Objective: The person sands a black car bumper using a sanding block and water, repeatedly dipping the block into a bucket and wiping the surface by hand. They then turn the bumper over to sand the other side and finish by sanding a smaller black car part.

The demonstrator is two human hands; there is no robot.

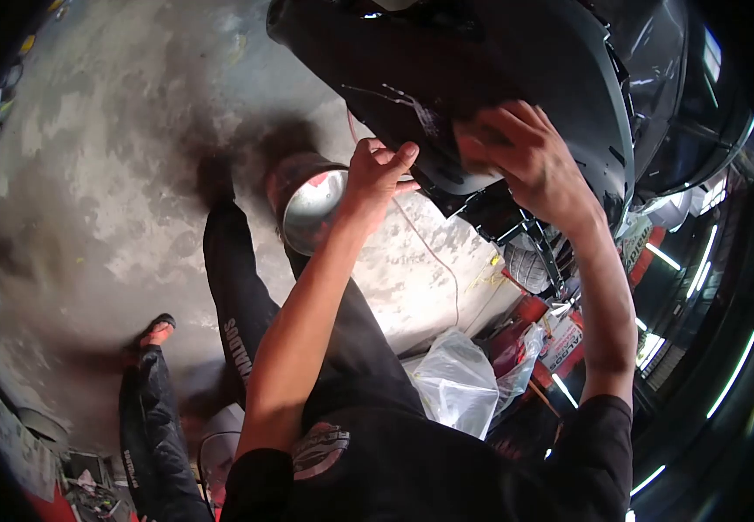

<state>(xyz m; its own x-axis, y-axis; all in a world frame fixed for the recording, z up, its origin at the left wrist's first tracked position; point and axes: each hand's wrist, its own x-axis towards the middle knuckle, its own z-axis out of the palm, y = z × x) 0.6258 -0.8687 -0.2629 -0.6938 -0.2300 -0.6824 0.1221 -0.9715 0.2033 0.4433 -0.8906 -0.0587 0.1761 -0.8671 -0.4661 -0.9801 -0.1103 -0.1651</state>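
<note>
A large black panel (pixel 516 61) with a smooth curved surface fills the upper middle, with thin white streaks (pixel 407 103) across it. At its lower left edge is my left hand (pixel 381 174), the thumb on the near side and the fingers curled round the rim. My right hand (pixel 520 157) lies over the panel just right of the streaks, its fingers bent and smeared by motion. Whether anything is under those fingers is hidden.
A metal bucket (pixel 314 209) stands on the concrete floor (pixel 125 174) below my left forearm. Clear plastic sheeting (pixel 460 383) and a tire (pixel 527 268) lie lower right. Another person's leg (pixel 155 426) shows at lower left. Dark glossy bodywork (pixel 686 96) is at upper right.
</note>
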